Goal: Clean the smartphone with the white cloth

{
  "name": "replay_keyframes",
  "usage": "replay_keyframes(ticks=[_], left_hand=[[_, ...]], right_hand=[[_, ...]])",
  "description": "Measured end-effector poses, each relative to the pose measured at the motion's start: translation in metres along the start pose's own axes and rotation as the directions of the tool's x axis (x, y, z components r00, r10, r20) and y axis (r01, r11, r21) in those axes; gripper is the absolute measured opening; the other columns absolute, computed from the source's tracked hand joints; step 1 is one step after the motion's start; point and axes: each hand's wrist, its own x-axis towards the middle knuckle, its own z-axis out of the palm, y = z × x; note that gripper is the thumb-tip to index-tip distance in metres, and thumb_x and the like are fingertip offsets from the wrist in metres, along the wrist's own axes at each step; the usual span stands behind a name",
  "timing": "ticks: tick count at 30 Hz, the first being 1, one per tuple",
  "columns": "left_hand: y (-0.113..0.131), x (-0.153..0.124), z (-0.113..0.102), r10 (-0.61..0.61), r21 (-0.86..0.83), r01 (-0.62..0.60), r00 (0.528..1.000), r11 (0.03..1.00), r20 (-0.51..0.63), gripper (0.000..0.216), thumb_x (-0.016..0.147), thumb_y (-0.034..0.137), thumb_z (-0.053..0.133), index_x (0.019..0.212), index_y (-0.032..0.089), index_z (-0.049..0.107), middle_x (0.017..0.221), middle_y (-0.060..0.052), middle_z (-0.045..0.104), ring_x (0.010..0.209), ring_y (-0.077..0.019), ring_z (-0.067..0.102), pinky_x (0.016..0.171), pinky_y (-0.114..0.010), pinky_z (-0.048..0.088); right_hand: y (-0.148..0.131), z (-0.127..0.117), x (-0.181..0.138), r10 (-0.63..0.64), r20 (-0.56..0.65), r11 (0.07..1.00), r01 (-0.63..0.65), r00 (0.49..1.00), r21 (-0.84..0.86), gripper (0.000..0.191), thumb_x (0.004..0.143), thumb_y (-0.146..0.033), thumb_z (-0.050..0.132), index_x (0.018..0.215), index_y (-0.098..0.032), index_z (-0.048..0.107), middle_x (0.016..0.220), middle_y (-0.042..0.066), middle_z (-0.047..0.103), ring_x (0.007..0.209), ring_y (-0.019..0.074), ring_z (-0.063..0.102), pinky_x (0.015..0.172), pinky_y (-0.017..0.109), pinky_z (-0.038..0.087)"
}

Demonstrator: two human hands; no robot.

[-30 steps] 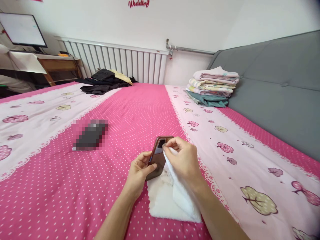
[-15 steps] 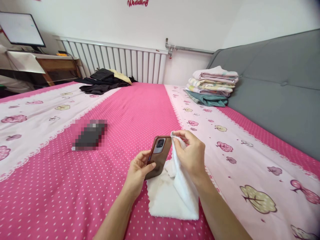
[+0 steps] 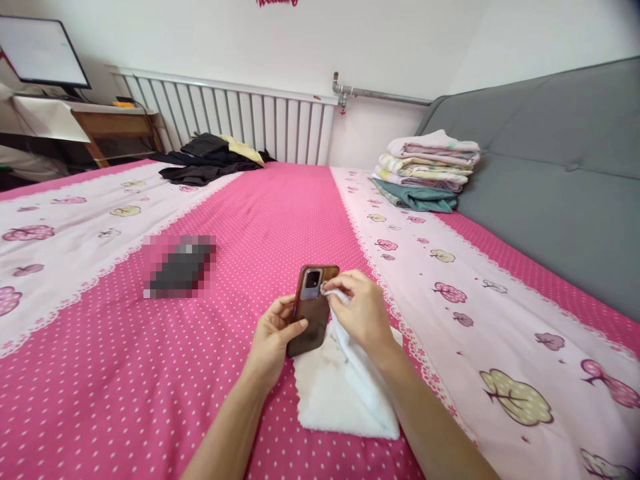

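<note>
Left hand (image 3: 273, 337) grips phone (image 3: 310, 308) upright; right hand (image 3: 363, 313) pinches white cloth (image 3: 340, 390) against camera lens, wiping step; bed (image 3: 125, 373) below.

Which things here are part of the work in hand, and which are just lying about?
In use:
- left hand gripping the brown phone
- right hand pinching the white cloth against the phone's camera end

Lying about:
- folded laundry stack
- dark clothes pile
- blurred dark item
- monitor
</note>
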Motion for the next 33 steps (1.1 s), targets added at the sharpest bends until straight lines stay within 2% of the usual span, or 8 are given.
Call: replay_keyframes(ticks=[4, 8, 12, 15, 18, 23, 26, 33], left_hand=[[0.000, 0.002, -0.001, -0.001, -0.021, 0.000, 0.999, 1.000, -0.035, 0.043, 0.058, 0.012, 0.078, 0.097, 0.020, 0.061, 0.098, -0.003, 0.071, 0.086, -0.0145, 0.066, 0.075, -0.024, 0.051], [0.002, 0.004, 0.000, -0.010, -0.034, 0.007, 0.996, 0.999, -0.085, 0.047, 0.054, 0.012, 0.079, 0.096, 0.019, 0.060, 0.096, -0.002, 0.071, 0.083, -0.0142, 0.066, 0.072, -0.024, 0.051], [0.004, 0.004, 0.001, -0.029, -0.038, 0.026, 0.995, 0.999, -0.099, 0.050, 0.053, 0.012, 0.080, 0.098, 0.019, 0.060, 0.095, -0.002, 0.072, 0.082, -0.0138, 0.066, 0.072, -0.024, 0.051], [0.005, 0.003, 0.001, -0.039, -0.046, 0.035, 0.994, 0.998, -0.100, 0.049, 0.052, 0.012, 0.081, 0.096, 0.019, 0.061, 0.092, -0.001, 0.072, 0.080, -0.0132, 0.066, 0.071, -0.023, 0.051], [0.004, 0.002, 0.000, -0.059, -0.040, 0.056, 0.995, 0.998, -0.075, 0.045, 0.053, 0.012, 0.081, 0.093, 0.019, 0.061, 0.093, -0.001, 0.072, 0.082, -0.0134, 0.066, 0.073, -0.024, 0.051], [0.004, 0.000, 0.000, -0.084, -0.002, 0.084, 0.996, 0.996, 0.008, 0.039, 0.056, 0.012, 0.080, 0.090, 0.019, 0.063, 0.092, -0.001, 0.072, 0.079, -0.0123, 0.065, 0.072, -0.024, 0.051], [0.004, -0.001, 0.000, -0.087, 0.015, 0.086, 0.996, 0.996, 0.036, 0.036, 0.057, 0.012, 0.079, 0.088, 0.020, 0.063, 0.091, -0.001, 0.072, 0.078, -0.0124, 0.065, 0.072, -0.024, 0.050], [0.005, -0.001, 0.000, -0.095, 0.010, 0.095, 0.995, 0.995, -0.003, 0.038, 0.055, 0.012, 0.079, 0.089, 0.019, 0.064, 0.093, -0.003, 0.072, 0.077, -0.0146, 0.066, 0.070, -0.026, 0.051]], right_hand=[[-0.001, 0.004, -0.004, 0.049, 0.192, 0.987, -0.019, 0.980, -0.158, 0.024, 0.072, -0.004, 0.060, 0.072, -0.024, 0.073, 0.081, 0.000, 0.065, 0.071, 0.0140, 0.061, 0.068, 0.026, 0.046], [-0.005, 0.008, -0.008, 0.142, 0.356, 0.947, -0.022, 0.924, -0.321, 0.028, 0.073, -0.005, 0.061, 0.071, -0.029, 0.075, 0.082, 0.000, 0.066, 0.073, 0.0155, 0.062, 0.063, 0.025, 0.043], [-0.005, 0.009, -0.010, 0.170, 0.410, 0.932, -0.012, 0.896, -0.361, 0.028, 0.071, -0.005, 0.063, 0.070, -0.030, 0.075, 0.078, 0.000, 0.067, 0.072, 0.0161, 0.062, 0.061, 0.025, 0.042], [-0.002, 0.006, -0.006, 0.124, 0.293, 0.949, -0.027, 0.948, -0.315, 0.027, 0.074, -0.004, 0.062, 0.073, -0.028, 0.075, 0.079, 0.000, 0.066, 0.071, 0.0149, 0.062, 0.063, 0.025, 0.044], [0.002, 0.000, -0.001, 0.035, 0.062, 0.982, -0.023, 0.997, -0.187, 0.024, 0.077, -0.005, 0.061, 0.076, -0.025, 0.075, 0.079, 0.000, 0.065, 0.071, 0.0136, 0.062, 0.065, 0.025, 0.047], [0.002, -0.013, 0.005, -0.061, -0.271, 0.998, 0.057, 0.961, -0.023, 0.018, 0.078, -0.011, 0.061, 0.079, -0.023, 0.074, 0.078, 0.001, 0.063, 0.070, 0.0133, 0.061, 0.068, 0.027, 0.050], [-0.002, -0.019, 0.006, -0.061, -0.321, 0.997, 0.070, 0.945, 0.018, 0.015, 0.079, -0.015, 0.061, 0.080, -0.024, 0.073, 0.078, 0.001, 0.064, 0.073, 0.0141, 0.061, 0.069, 0.028, 0.051], [-0.005, -0.016, 0.005, -0.033, -0.279, 0.998, 0.045, 0.960, 0.037, 0.015, 0.079, -0.016, 0.060, 0.079, -0.023, 0.073, 0.079, 0.001, 0.066, 0.073, 0.0143, 0.062, 0.066, 0.027, 0.051]])
